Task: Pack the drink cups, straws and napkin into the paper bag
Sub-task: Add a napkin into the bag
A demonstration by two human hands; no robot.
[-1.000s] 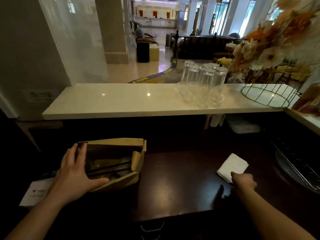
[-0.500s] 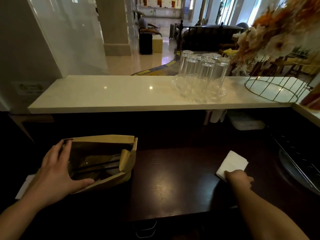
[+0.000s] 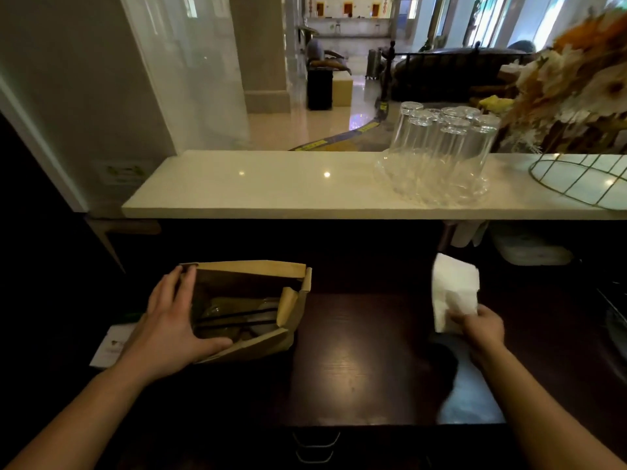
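A brown paper bag stands open on the dark counter at the left. Inside it I make out clear drink cups and two dark straws lying across them. My left hand grips the bag's left side, thumb on the near edge and fingers at the far corner. My right hand pinches the lower corner of a white folded napkin, which stands lifted off the counter at the right, well apart from the bag.
A dark wooden counter lies between the hands. A pale marble ledge runs behind, carrying several upturned glasses and a wire basket. A white card lies left of the bag. A metal rack sits at the far right.
My right hand has closed on the napkin and raised it off the counter; it lay flat before. My left hand stays on the bag. The view has shifted.
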